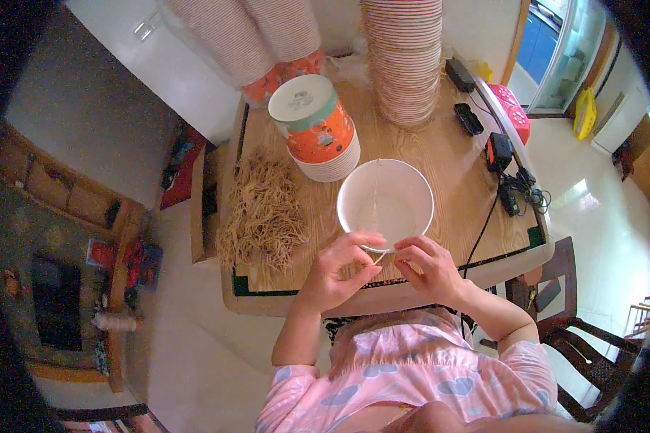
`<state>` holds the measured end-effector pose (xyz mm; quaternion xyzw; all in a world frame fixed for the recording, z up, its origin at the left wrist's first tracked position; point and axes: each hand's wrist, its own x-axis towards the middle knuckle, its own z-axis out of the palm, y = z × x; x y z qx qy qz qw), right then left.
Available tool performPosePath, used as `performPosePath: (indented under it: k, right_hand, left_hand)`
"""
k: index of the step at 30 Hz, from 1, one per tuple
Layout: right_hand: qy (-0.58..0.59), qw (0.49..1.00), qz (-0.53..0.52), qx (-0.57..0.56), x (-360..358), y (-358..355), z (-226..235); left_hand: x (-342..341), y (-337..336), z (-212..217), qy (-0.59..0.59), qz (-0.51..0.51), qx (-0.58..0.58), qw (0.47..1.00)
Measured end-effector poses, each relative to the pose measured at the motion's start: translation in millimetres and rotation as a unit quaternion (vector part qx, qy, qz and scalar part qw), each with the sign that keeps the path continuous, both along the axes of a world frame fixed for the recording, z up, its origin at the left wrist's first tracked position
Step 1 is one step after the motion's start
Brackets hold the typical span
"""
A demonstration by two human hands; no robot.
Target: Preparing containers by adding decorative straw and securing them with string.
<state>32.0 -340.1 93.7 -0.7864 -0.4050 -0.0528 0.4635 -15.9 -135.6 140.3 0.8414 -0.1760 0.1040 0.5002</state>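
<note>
White paper bowl between hands, rubber bands beside.

Top edge cuts off the bowl stack.

A stack of round paper tubs stands on the wooden table at about 11 o'clock from the open white bowl; the top tub lies tipped, with an orange printed wrap with bits of blue-green and a white round bottom facing up. More stacks of the same tubs lean in from 12 o'clock at the far edge, ribbed and pale with orange print at the low end. A tall stack of plain pale lids or bowls stands at about 1 o'clock from the white bowl, with no picture on it.
</note>
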Motion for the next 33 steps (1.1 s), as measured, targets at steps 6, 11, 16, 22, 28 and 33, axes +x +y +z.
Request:
performPosePath:
  k: [6, 11, 16, 22, 28, 33]
  right_hand:
    - [-0.055, 0.998, 0.025, -0.01, 4, 0, 1]
    - [-0.069, 0.997, 0.031, -0.017, 6, 0, 0]
    - [-0.08, 0.996, 0.03, -0.032, 7, 0, 2]
    - [-0.089, 0.991, 0.05, -0.085, 8, -2, 7]
    - [-0.081, 0.988, 0.035, -0.127, 5, -4, 7]
    - [-0.078, 0.984, 0.029, -0.161, 6, -1, 7]
  left_hand:
    - [-3, 11, -28, 0.054, 0.006, -0.13, 0.99]
    - [3, -14, -5, 0.067, 0.094, 0.147, 0.982]
    - [4, -6, -13, 0.018, 0.042, 0.239, 0.97]
    - [2, -8, -14, 0.024, 0.003, 0.285, 0.958]
    - [4, -14, -14, -0.026, -0.001, 0.258, 0.966]
    - [3, -17, -23, -0.045, -0.001, 0.252, 0.967]
